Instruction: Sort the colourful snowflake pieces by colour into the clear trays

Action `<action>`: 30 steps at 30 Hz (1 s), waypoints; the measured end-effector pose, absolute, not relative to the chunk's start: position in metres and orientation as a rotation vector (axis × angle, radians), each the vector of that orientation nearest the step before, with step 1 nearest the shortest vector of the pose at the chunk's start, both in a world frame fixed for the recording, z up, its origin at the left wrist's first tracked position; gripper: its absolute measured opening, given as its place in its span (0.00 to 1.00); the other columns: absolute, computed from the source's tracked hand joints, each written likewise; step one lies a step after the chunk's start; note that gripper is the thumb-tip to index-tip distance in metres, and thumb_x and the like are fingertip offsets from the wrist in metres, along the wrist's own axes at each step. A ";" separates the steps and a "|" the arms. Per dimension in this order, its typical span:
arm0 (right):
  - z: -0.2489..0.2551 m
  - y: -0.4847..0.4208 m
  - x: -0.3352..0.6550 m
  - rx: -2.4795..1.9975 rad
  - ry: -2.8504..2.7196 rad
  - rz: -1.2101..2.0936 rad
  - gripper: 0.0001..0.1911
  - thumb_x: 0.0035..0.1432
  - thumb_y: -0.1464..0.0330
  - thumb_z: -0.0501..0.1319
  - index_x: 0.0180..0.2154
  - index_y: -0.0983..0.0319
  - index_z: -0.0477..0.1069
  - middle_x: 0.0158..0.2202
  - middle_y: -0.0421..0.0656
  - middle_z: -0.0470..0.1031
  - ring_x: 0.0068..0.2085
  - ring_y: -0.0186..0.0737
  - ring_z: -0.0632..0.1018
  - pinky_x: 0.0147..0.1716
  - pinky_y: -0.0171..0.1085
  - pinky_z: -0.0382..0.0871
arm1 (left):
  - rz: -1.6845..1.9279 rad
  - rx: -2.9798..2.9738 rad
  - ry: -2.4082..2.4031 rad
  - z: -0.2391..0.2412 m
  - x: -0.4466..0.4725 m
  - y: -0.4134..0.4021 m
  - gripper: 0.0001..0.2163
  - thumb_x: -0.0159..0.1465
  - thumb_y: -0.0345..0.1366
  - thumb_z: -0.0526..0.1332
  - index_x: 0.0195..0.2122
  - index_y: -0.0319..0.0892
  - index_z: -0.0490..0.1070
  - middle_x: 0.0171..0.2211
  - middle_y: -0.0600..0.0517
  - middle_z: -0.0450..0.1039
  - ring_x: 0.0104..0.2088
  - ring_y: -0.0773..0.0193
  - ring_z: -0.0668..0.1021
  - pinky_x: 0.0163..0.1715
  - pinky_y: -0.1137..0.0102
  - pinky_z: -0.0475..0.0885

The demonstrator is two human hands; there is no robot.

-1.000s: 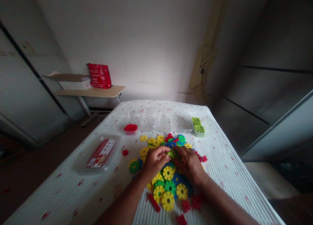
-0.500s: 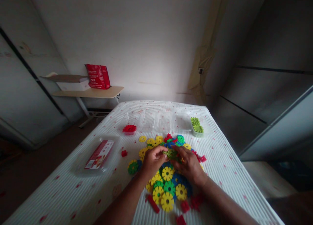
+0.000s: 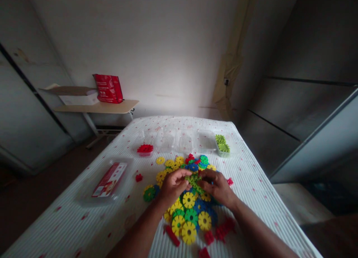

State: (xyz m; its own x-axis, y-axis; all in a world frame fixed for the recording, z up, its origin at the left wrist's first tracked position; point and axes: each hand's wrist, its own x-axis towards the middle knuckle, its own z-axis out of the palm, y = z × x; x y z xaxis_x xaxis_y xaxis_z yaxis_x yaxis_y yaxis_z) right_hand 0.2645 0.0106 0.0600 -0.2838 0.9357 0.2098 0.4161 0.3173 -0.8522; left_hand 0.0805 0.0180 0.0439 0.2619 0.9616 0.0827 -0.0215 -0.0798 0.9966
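My left hand [image 3: 175,187] pinches light green notched plastic pieces [image 3: 194,181] between thumb and fingers. From the other side, my right hand [image 3: 218,186] has its thumb and fingertips closed on the same light green pieces. Both hands are just over a spread heap of notched toy discs, among them a yellow disc [image 3: 189,200], a green disc [image 3: 191,215] and a blue disc [image 3: 193,167]. Red pieces [image 3: 225,229] lie along the heap's near side. My fingers partly hide how the light green pieces fit together.
Clear plastic tubs line the back; one holds red pieces [image 3: 145,149], another light green pieces [image 3: 222,143]. A labelled clear plastic container [image 3: 109,179] lies at the left. Beyond the white tablecloth [image 3: 78,213] stands a side table [image 3: 112,107] with a red bag [image 3: 108,88].
My right hand's fingers have drawn in around the light green pieces, which now show more clearly between my hands. The whole view has shifted slightly.
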 end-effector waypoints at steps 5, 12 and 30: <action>0.076 0.020 0.286 -1.299 -1.727 0.790 0.11 0.50 0.60 0.58 0.27 0.63 0.69 0.22 0.38 0.68 0.24 0.31 0.68 0.22 0.30 0.62 | 1.187 1.744 1.083 0.038 0.079 0.019 0.14 0.56 0.33 0.56 0.44 0.41 0.69 0.36 0.48 0.73 0.34 0.65 0.76 0.34 0.71 0.72; 0.112 0.069 0.365 -1.819 -1.504 0.101 0.16 0.50 0.58 0.55 0.27 0.63 0.72 0.25 0.43 0.74 0.28 0.37 0.73 0.25 0.31 0.60 | 1.306 2.282 1.366 0.033 0.076 0.027 0.10 0.56 0.29 0.55 0.37 0.43 0.72 0.41 0.48 0.71 0.44 0.59 0.72 0.46 0.62 0.69; 0.107 0.127 0.369 -2.511 -1.416 -0.086 0.22 0.53 0.56 0.52 0.41 0.63 0.74 0.39 0.54 0.75 0.39 0.47 0.76 0.34 0.39 0.66 | 1.068 2.458 1.431 0.026 0.079 0.029 0.10 0.56 0.31 0.54 0.35 0.44 0.74 0.42 0.48 0.72 0.44 0.57 0.73 0.45 0.61 0.69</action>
State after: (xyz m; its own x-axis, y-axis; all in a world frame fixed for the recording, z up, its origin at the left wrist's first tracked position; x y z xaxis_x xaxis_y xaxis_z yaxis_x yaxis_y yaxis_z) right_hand 0.3690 0.1266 0.1071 0.5240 0.8334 0.1759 0.8485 -0.4929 -0.1925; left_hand 0.0785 0.0285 0.0256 0.3112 0.7964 0.5186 0.7240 -0.5521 0.4134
